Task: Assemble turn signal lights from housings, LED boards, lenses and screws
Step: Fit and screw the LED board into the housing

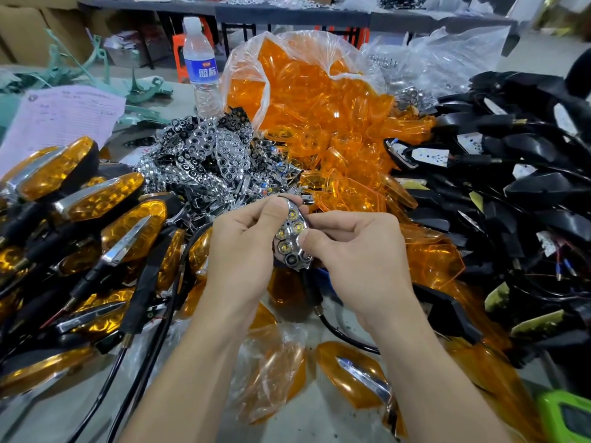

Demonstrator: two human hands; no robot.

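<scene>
Both hands meet over the worktop's middle: left hand [243, 241] and right hand [355, 254] pinch a chrome reflector [292, 243], thumbs seating it into its black housing [309, 287]. Next likely needs an amber lens [347, 187] from the far pile.

Orange translucent lenses [319, 100], black housings [524, 187], chrome honeycomb-patterned reflectors [220, 148], amber finished lights [96, 199] with chrome trim, pale pink paper form [64, 119], blue-labelled clear bottle [200, 65]

Single head cam, wide-angle, faces fwd & down, close over table [319, 423], far bench [287, 14] at top.
</scene>
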